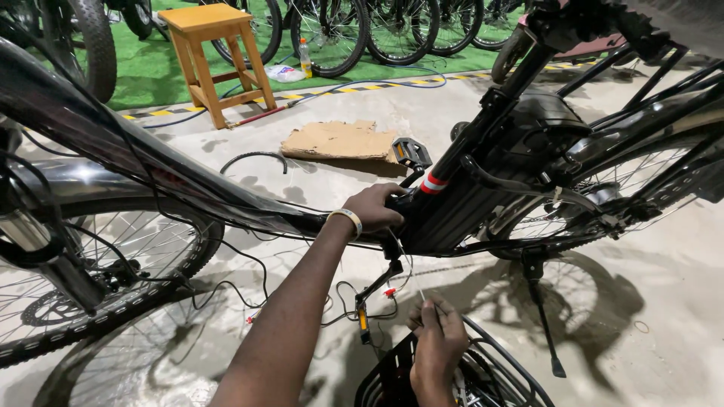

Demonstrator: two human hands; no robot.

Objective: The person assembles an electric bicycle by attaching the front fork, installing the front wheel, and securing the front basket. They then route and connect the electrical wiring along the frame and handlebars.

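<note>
A black bicycle frame stands across the view on its kickstand. My left hand, with a pale wristband, grips the frame low down where the down tube meets the seat tube, just below the upper pedal. My right hand is lower and nearer to me. It pinches a thin white strand that runs up toward the frame beside my left hand. Loose black wires hang under the frame near the lower crank arm.
The front wheel is at the left and the rear wheel at the right. A black wire basket lies under my right hand. On the concrete floor beyond are a cardboard piece, a wooden stool, a bottle and parked bicycles.
</note>
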